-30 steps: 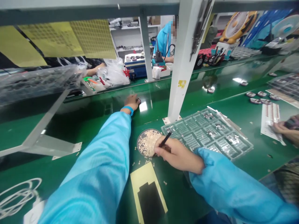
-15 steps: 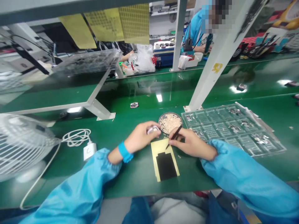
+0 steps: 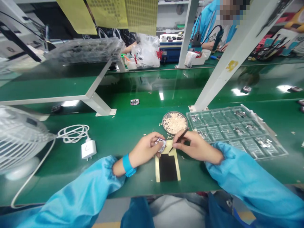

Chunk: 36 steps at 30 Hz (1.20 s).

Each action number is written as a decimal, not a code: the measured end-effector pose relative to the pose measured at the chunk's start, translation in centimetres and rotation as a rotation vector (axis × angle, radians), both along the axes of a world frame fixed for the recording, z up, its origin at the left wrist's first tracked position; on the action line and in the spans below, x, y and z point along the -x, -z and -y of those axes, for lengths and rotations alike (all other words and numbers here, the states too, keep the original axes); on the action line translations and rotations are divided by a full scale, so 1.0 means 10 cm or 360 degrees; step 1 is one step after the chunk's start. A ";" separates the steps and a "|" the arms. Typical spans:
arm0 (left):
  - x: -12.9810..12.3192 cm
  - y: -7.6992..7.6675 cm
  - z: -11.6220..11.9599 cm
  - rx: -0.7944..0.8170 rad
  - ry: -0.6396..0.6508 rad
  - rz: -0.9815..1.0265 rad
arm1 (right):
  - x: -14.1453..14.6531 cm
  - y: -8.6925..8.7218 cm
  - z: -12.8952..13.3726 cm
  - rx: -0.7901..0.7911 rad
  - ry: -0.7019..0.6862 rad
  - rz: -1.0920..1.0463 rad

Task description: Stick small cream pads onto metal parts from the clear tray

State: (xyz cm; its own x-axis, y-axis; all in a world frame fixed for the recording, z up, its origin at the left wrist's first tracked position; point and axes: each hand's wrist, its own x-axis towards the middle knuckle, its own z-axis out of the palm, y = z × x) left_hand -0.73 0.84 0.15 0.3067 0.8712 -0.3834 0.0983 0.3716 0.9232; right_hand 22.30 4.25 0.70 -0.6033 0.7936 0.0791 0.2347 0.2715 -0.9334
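Between the thumb and fingers of my left hand (image 3: 146,147) is a small white-rimmed housing (image 3: 161,145), its face tilted up. My right hand (image 3: 193,145) pinches dark tweezers (image 3: 180,139), whose tips point down at the yellow sheet (image 3: 178,174). A black rectangle (image 3: 168,167) covers much of that sheet, which lies on the green bench below both hands. Just beyond them stands a round dish (image 3: 175,123) full of tiny pale pieces, with several more scattered around its rim. The housing and the tweezers are close but apart.
A clear compartment tray (image 3: 220,126) with small metal parts lies to the right. At the left are a white fan (image 3: 21,142) and a charger (image 3: 88,148) with coiled cable. Another housing (image 3: 135,101) sits farther back. Slanted posts (image 3: 220,72) rise from the bench. A co-worker (image 3: 206,22) is across.
My left hand has brought the housing right and down over the yellow sheet, turning its face into view. My right hand stays nearly in place with the tweezers. The camera view has shifted slightly.
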 end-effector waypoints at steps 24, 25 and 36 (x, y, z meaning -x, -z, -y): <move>-0.01 0.06 0.08 -0.0131 -0.0044 -0.0138 | 0.02 -0.11 0.03 -0.0585 0.0018 -0.0197; -0.01 0.06 0.07 -0.0115 -0.0055 -0.0125 | 0.02 -0.11 0.03 -0.0583 0.0002 -0.0147; 0.00 0.05 0.07 -0.0132 -0.0063 -0.0112 | 0.05 -0.06 0.00 -0.0435 0.0039 0.0037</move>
